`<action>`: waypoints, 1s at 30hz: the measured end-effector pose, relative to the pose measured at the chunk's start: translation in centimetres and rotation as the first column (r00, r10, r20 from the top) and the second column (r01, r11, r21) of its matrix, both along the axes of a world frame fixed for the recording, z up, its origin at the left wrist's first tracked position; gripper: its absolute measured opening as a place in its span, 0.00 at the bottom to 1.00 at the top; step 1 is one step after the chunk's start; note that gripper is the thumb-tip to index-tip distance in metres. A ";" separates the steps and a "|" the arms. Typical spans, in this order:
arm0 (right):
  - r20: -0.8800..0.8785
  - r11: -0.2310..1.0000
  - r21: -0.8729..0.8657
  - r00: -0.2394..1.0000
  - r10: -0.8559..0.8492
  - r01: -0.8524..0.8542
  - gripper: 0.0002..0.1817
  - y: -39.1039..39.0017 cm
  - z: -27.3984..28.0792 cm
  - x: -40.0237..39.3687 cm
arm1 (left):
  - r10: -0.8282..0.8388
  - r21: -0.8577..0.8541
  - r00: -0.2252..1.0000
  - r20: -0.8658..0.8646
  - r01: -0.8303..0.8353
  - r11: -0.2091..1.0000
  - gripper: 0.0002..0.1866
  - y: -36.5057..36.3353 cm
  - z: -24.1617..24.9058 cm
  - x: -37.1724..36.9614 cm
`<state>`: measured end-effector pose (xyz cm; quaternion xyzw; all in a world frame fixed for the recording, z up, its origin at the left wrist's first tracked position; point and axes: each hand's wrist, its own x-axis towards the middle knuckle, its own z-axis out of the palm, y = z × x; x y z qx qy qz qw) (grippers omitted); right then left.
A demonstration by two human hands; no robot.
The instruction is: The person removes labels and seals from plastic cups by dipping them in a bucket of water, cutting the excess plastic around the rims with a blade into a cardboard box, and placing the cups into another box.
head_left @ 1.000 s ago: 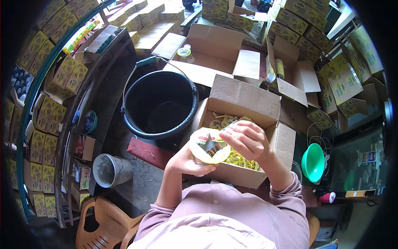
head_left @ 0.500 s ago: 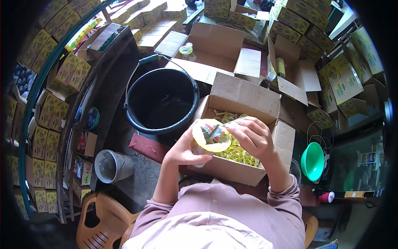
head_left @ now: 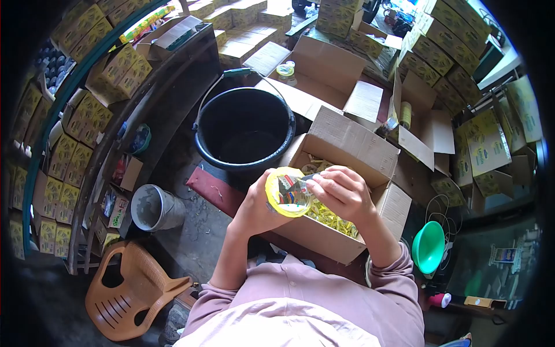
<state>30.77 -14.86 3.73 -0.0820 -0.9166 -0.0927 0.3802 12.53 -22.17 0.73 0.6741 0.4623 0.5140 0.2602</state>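
Note:
My left hand (head_left: 254, 202) is wrapped round a clear jar (head_left: 289, 191) with a bright yellow rim, its round face turned up towards me. Dark and coloured printed shapes show inside that rim. At the jar's right edge, my right hand (head_left: 342, 194) pinches a thin, dark, flat piece (head_left: 312, 176) whose kind I cannot tell. Both hands are over an open cardboard box (head_left: 324, 242), which holds many small yellow-wrapped pieces (head_left: 332, 220).
A black bucket (head_left: 202, 144) with a wire handle stands left of the box. Behind are another open carton (head_left: 329, 63) with clear jars (head_left: 286, 72) and a smaller carton (head_left: 430, 130). A green bowl (head_left: 428, 247) sits right; a grey bucket (head_left: 156, 208) and brown chair (head_left: 127, 289) are left.
The view has shifted slightly. The jar has tilted to face me more, and the right fingers have come closer to its rim, with less of the dark piece showing.

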 end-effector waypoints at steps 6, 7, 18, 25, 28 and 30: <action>-0.046 0.999 0.029 0.998 0.047 -0.046 0.06 0.6 -0.2 -3.7 | -0.163 -0.078 0.985 0.053 0.167 0.983 0.31 0.9 -0.6 -4.1; -0.047 0.998 0.031 0.998 0.050 -0.048 0.06 0.7 -0.2 -4.3 | -0.202 -0.082 0.977 0.068 0.207 0.975 0.30 1.2 -0.5 -5.0; -0.044 0.996 0.062 0.997 0.064 -0.061 0.09 2.5 -0.7 -10.9 | -0.482 -0.247 0.744 0.463 0.630 0.736 0.26 4.1 -0.8 -12.7; -0.013 0.999 0.034 1.000 -0.023 0.024 0.07 3.0 -0.9 -12.5 | -0.457 -0.381 0.548 0.701 0.829 0.410 0.30 6.6 -2.4 -15.4; 0.035 0.996 0.029 0.996 -0.085 0.084 0.10 3.7 -1.1 -12.4 | -0.475 -0.351 0.648 0.595 0.741 0.572 0.33 7.8 -2.4 -15.7; 0.061 0.991 0.059 0.991 -0.122 0.119 0.11 4.1 -1.0 -12.3 | -0.457 -0.250 0.719 0.525 0.643 0.724 0.33 8.3 -2.3 -15.5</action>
